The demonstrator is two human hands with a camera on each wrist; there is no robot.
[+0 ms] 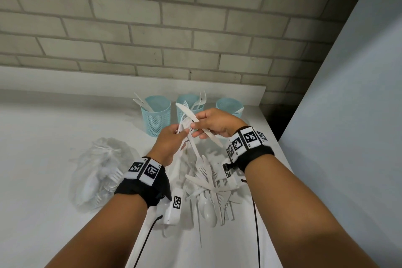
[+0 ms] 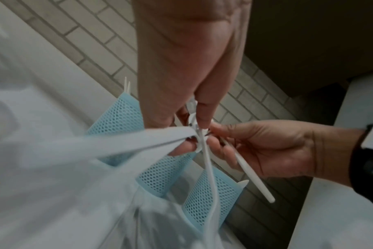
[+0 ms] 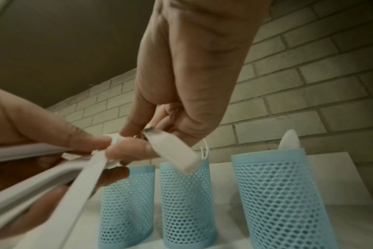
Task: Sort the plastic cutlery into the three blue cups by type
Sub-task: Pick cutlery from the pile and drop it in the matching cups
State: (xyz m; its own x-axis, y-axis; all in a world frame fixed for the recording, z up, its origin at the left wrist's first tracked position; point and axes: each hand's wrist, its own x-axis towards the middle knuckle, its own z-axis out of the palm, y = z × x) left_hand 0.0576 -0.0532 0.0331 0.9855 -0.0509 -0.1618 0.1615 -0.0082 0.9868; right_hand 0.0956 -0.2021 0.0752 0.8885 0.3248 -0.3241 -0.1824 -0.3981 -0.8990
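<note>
Both hands meet above the counter in front of three blue mesh cups. My right hand (image 1: 196,129) pinches a white plastic knife (image 1: 189,114) by its middle, blade toward the cups; its handle (image 2: 253,178) sticks out below the palm. My left hand (image 1: 181,134) grips a bundle of several white cutlery pieces (image 1: 185,143), a fork among them. The left cup (image 1: 154,115) holds knives, the middle cup (image 1: 189,104) forks, and the right cup (image 1: 229,106) spoons. In the right wrist view the knife (image 3: 172,151) crosses in front of the middle cup (image 3: 185,202).
A loose pile of white cutlery (image 1: 208,185) lies on the white counter (image 1: 54,137) under my wrists. A clear plastic bag (image 1: 102,172) with more cutlery sits to the left. A brick wall (image 1: 174,28) stands behind the cups, and a pale panel (image 1: 359,115) closes the right side.
</note>
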